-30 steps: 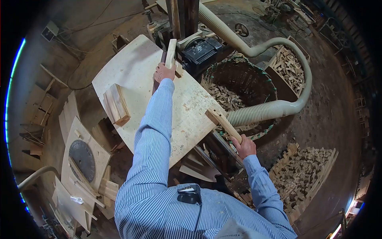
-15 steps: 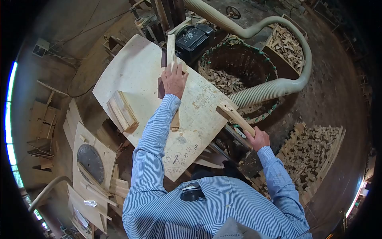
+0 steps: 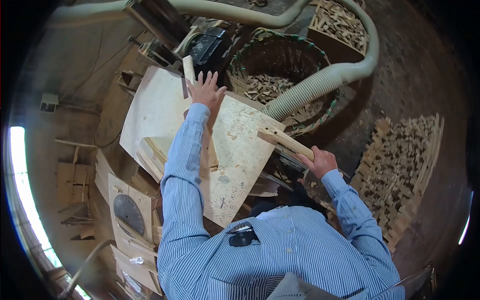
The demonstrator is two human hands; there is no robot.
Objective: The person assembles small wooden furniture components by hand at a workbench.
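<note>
head view: plywood table [image 3: 240, 145] amid dusty workshop, woven basket [image 3: 280, 55] beside.

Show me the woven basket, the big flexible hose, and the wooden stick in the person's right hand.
woven basket [image 3: 280, 47]: head view, on its dark inner wall.
flexible hose [image 3: 320, 82]: head view, on its ribbed middle stretch.
wooden stick [image 3: 282, 140]: head view, mid-length, above the right hand [image 3: 322, 161].

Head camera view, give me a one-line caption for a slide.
Left hand spread open on a wood strip at the worktable's far end; right hand grips a wooden handle beside the scrap basket.
</note>
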